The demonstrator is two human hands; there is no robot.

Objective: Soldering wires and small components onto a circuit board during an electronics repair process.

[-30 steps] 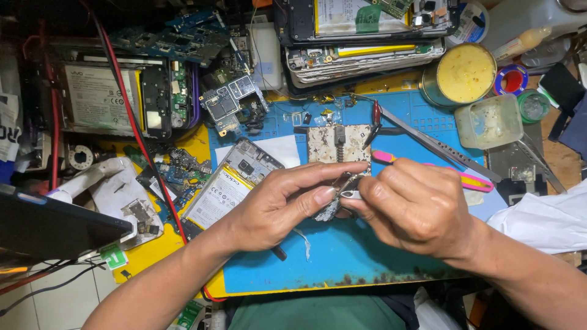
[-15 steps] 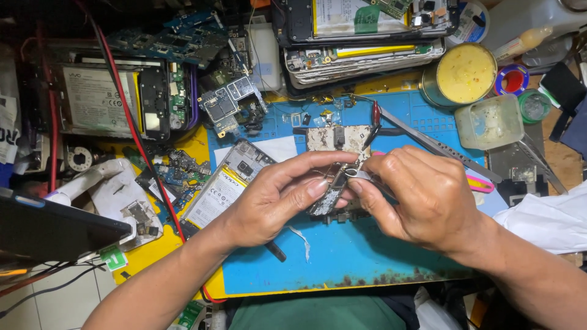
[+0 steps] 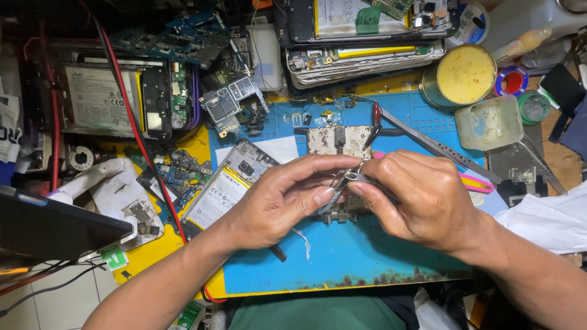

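Note:
My left hand (image 3: 284,201) and my right hand (image 3: 422,198) meet over the middle of the blue work mat (image 3: 342,256). Together their fingertips pinch a small metal part (image 3: 350,177); I cannot tell whether it is a tool tip or a component. Under the hands lies a dark circuit board piece (image 3: 342,215), partly hidden. A worn metal holder plate (image 3: 339,142) sits just beyond the hands. A phone battery with a yellow-edged label (image 3: 223,192) lies left of my left hand.
Opened phones and boards (image 3: 361,36) are stacked at the back. A tin of yellow paste (image 3: 466,74), a cloudy plastic tub (image 3: 489,122), long metal tweezers (image 3: 428,142), a pink tool (image 3: 474,182) and a white cloth (image 3: 544,220) are on the right. A red cable (image 3: 137,140) crosses the left side.
The hands have shifted slightly lower on the mat and drawn closer together, and the small metal part is turned between the fingertips. The rest of the bench is unchanged.

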